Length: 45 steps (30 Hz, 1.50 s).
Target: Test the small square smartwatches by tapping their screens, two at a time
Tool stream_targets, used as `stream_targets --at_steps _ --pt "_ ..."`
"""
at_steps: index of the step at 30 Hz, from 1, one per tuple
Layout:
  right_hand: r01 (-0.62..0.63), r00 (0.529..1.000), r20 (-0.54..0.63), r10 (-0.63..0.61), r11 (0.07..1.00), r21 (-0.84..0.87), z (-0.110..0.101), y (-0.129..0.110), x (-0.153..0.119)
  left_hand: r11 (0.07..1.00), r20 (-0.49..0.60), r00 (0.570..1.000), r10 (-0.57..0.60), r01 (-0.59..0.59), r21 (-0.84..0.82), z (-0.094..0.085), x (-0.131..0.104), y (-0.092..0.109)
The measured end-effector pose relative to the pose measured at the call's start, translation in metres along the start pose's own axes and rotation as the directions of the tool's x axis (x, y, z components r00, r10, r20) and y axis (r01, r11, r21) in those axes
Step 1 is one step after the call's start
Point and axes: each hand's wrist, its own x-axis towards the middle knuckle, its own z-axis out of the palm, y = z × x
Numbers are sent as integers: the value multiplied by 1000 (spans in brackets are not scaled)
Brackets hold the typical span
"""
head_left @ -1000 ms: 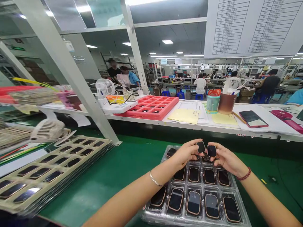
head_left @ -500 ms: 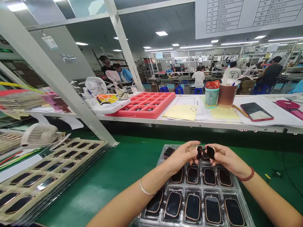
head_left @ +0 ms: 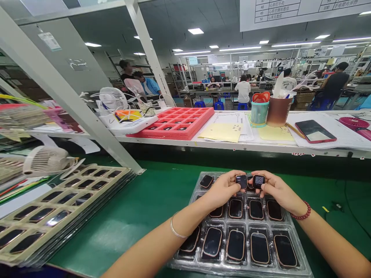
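Above the far rows of a clear plastic tray [head_left: 301,247], each of my hands pinches a small watch with a rounded square face. My left hand [head_left: 224,188] grips a smartwatch [head_left: 241,181] whose screen faces me and looks mostly dark. Between the thumb and fingers of my right hand [head_left: 279,192] is a second smartwatch [head_left: 259,181], its screen lit with a QR code. The two watches are side by side with a narrow gap. Below them, the tray's pockets hold several more watches, such as one watch face [head_left: 235,244] with a gold-coloured rim.
On the left, a beige tray stack [head_left: 84,200] holds more dark watch faces, with a white fan [head_left: 46,160] behind. The shelf [head_left: 220,144] ahead carries a red compartment tray [head_left: 185,133], papers, cups [head_left: 259,114] and a phone [head_left: 315,131]. A slanted post [head_left: 98,123] stands left.
Both watches have turned so their screens face me. The right one now displays a QR code; earlier its screen looked dark. My view has tilted slightly downward.
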Motion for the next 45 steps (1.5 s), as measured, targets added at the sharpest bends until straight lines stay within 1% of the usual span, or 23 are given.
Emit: stream_targets --at_steps 8,12,16,18,24,30,36,45 --pt "-29 999 -30 29 1000 3 0 -3 -1 998 -4 1000 19 -19 66 -1 -1 -3" --pt "-29 999 -17 28 999 -31 0 -3 -2 999 8 1000 19 -19 38 1 -1 -1" --pt "-28 1000 -9 27 995 -91 1 -3 -2 998 2 998 60 -60 -20 3 -1 -1" --pt "-35 999 -5 34 994 -106 1 -2 -2 997 -4 998 60 -60 -38 4 -1 -3" --pt "-30 999 18 33 991 -127 0 0 -2 998 -13 998 53 -54 -33 2 0 -6" --pt "-28 999 27 32 990 -140 1 -1 -2 999 -14 999 49 -49 -23 3 -1 -4" --pt "-33 999 27 37 990 -137 1 -1 -2 998 -15 999 48 -49 -41 4 -1 -4" --pt "-31 998 45 35 997 -73 2 1 -2 999 -11 999 31 -31 -23 4 -1 -5"
